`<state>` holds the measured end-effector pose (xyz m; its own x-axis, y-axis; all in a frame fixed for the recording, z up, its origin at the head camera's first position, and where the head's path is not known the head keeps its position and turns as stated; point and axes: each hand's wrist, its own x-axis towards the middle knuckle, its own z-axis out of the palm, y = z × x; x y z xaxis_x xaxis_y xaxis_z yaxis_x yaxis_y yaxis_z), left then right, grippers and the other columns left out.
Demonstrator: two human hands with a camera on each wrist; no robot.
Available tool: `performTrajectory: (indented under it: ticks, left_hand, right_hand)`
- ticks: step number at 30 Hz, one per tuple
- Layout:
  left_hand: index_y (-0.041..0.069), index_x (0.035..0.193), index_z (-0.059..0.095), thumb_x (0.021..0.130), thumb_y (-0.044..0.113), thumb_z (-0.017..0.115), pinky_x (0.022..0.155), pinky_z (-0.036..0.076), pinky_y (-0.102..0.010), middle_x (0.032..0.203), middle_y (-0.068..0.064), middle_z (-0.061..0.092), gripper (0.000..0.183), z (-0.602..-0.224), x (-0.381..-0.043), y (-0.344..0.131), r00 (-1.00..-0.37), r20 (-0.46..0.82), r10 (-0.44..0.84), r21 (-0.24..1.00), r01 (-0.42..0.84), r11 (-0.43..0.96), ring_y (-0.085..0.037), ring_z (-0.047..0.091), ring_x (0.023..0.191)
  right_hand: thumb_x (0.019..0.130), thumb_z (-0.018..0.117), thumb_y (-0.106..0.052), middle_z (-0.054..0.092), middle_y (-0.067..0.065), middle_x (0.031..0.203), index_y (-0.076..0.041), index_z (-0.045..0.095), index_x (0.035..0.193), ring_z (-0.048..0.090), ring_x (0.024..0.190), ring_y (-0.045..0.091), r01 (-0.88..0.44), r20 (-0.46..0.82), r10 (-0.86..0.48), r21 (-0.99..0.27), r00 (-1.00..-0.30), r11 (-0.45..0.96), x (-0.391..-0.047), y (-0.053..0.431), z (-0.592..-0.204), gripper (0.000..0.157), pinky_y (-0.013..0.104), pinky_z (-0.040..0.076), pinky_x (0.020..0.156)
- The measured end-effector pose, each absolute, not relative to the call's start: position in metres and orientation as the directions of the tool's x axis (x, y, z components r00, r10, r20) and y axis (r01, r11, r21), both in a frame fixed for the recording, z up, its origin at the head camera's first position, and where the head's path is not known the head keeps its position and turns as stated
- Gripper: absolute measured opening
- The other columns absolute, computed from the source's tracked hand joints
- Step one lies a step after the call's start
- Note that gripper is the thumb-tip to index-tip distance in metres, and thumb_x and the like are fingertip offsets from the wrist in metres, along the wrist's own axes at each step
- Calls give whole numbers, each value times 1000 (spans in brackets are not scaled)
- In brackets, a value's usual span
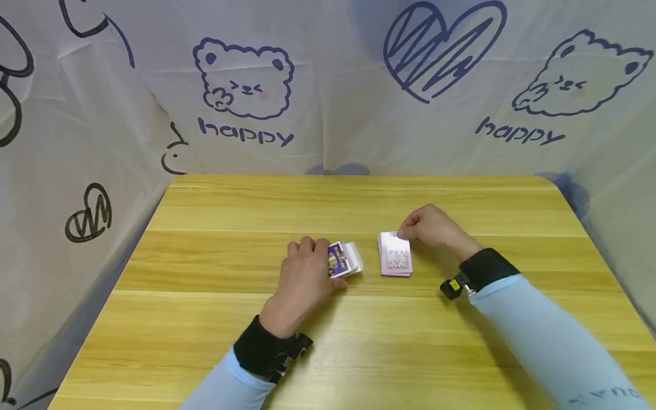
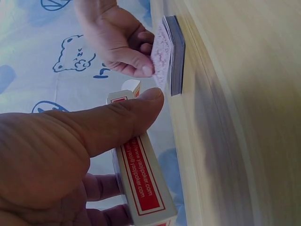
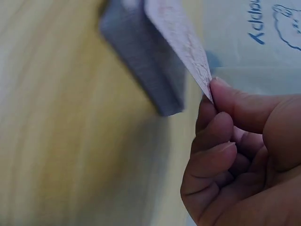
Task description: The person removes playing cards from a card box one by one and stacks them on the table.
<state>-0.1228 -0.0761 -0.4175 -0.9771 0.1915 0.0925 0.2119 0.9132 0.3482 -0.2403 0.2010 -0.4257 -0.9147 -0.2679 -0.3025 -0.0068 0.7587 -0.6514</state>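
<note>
In the head view my left hand point(image 1: 302, 279) grips a playing card box point(image 1: 338, 259) with a purple-and-yellow face and a white open flap at its right end. The left wrist view shows the thumb across the box's white-and-red narrow side point(image 2: 143, 176). My right hand point(image 1: 435, 230) pinches a playing card point(image 3: 181, 40) with a pale pink patterned back by its far corner, between thumb and index finger. That card tilts up from the deck point(image 2: 178, 56), which lies on the table just right of the box. Whether it is a single card cannot be told.
The light wooden table point(image 1: 369, 353) reaches to a white cloth backdrop point(image 1: 348, 102) with bear and heart drawings. Another cloth wall point(image 1: 46, 228) stands at the left. Black wristbands with small cameras sit on both wrists.
</note>
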Motion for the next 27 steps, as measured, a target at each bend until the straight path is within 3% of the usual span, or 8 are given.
performTrajectory:
  ticks: [8,27]
  left_hand:
    - [2,120,55,63,44,88,69,49,-44,110,-19,56,78,-417,-122,-76,-974,100,202,351,225,909,-33,45,94]
    - [1,121,55,63,45,88,69,49,-43,110,-20,56,80,-415,-121,-75,-975,79,206,345,221,912,-33,45,94]
  right_hand:
    - [87,71,-28,62,6,82,-8,68,85,51,74,22,-92,-206,-253,-577,-945,812,-235,200,-439,21,31,39,62]
    - [86,72,-27,62,8,79,-7,63,85,52,71,24,-125,-147,-232,-520,-961,845,-230,192,-441,21,33,40,61]
